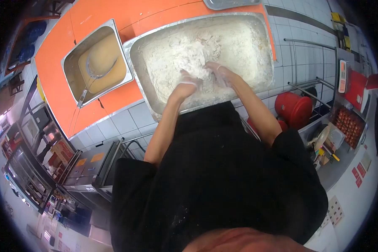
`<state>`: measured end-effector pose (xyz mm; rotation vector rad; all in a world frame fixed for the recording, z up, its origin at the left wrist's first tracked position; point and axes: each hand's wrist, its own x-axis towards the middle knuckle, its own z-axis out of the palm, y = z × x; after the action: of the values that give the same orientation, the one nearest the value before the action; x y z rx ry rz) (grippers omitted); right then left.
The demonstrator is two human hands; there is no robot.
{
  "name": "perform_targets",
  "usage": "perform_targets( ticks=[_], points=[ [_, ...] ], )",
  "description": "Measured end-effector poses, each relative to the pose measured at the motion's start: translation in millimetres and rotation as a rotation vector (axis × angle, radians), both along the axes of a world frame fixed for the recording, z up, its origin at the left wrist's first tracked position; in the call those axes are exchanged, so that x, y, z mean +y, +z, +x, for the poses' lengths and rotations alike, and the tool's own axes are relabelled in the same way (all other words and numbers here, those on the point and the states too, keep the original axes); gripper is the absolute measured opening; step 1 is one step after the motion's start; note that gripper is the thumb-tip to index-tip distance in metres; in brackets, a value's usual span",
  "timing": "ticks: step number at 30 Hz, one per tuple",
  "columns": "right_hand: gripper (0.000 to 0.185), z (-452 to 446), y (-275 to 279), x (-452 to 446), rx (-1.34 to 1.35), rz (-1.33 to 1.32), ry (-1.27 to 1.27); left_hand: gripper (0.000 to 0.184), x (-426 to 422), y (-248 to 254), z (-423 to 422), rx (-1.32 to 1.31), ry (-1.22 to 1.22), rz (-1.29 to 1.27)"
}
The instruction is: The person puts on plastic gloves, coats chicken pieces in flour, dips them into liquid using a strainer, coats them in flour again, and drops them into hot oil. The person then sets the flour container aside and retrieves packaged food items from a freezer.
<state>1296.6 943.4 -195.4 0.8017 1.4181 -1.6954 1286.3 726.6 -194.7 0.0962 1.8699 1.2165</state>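
Observation:
My left hand [188,86] and my right hand [221,74] are both dusted white inside a large metal pan [140,90] of flour [250,48]. Between them, my curved fingers gather a heap of flour-coated pieces [193,59]. The left fingers are partly buried under the heap. On the other side, the right fingers reach into it from the right, slightly blurred. What lies beneath the flour coating cannot be made out. A few pinkish-brown floured lumps [212,42] show just beyond the heap.
Left of the pan, a metal tub [67,63] holds pale yellow liquid [97,63] with a long-handled wire strainer [89,77] in it. Both containers stand on an orange tabletop [50,90]. A red bin [293,110] and metal racks are at the right; a digital scale [342,76] stands beyond.

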Motion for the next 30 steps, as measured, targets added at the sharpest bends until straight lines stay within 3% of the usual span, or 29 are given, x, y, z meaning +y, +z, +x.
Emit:
perform_targets(
  ticks=[2, 4, 6, 8, 9, 12, 15, 16, 19, 20, 22, 24, 25, 26, 27, 29, 30],
  points=[
    [0.042, -6, 23, 13, -0.189, -0.337, -0.330, 0.067, -18, 38, -25, -0.088, 0.166, 0.108],
    [0.048, -18, 33, 28, 0.095, -0.114, -0.189, 0.069, -30, 51, -40, -0.132, 0.476, 0.173],
    [0.057, -44, 63, 40, 0.224, 0.136, -0.057, 0.074, -43, 25, -60, 0.283, 0.482, -0.119],
    [0.063, -59, 45, 49, 0.360, 0.329, 0.028, 0.074, -30, 18, -75, 0.306, 0.541, -0.183],
    [0.063, -63, -15, 57, 0.514, 0.385, 0.052, 0.073, -21, 14, -82, 0.318, 0.572, -0.214],
    [0.059, -89, -40, 21, 0.588, 0.353, 0.080, 0.075, 4, -11, -93, 0.255, 0.689, -0.123],
    [0.057, -100, -6, -23, 0.453, 0.117, -0.035, 0.070, 14, -79, -93, 0.258, 0.710, -0.008],
    [0.056, -100, 5, -28, 0.411, 0.020, -0.090, 0.056, 2, -62, -98, 0.106, 0.536, -0.102],
    [0.055, -87, 31, -11, 0.269, -0.068, 0.010, 0.043, -32, -17, -82, -0.060, 0.659, 0.161],
    [0.054, -79, 27, 6, 0.343, -0.125, 0.006, 0.039, -45, -12, -72, -0.087, 0.713, 0.289],
    [0.052, -69, -1, 42, 0.504, -0.235, 0.000, 0.039, -59, -33, -84, 0.159, 0.719, 0.232],
    [0.052, -78, -64, 41, 0.651, 0.220, 0.233, 0.042, -35, -46, -89, 0.156, 0.798, 0.254],
    [0.053, -85, -60, 27, 0.659, 0.354, 0.341, 0.043, -22, -44, -92, 0.156, 0.837, 0.266],
    [0.054, -93, -56, 12, 0.661, 0.486, 0.452, 0.045, -12, -41, -102, 0.149, 0.698, 0.198],
    [0.055, -111, -6, -31, 0.600, 0.524, 0.560, 0.046, -4, -35, -108, 0.142, 0.559, 0.132],
    [0.059, -109, 13, -51, 0.520, 0.326, 0.541, 0.047, 1, -33, -99, 0.141, 0.513, 0.164],
    [0.061, -99, -4, -45, 0.510, 0.099, 0.405, 0.048, -6, -31, -96, 0.241, 0.393, 0.138]
  ],
)
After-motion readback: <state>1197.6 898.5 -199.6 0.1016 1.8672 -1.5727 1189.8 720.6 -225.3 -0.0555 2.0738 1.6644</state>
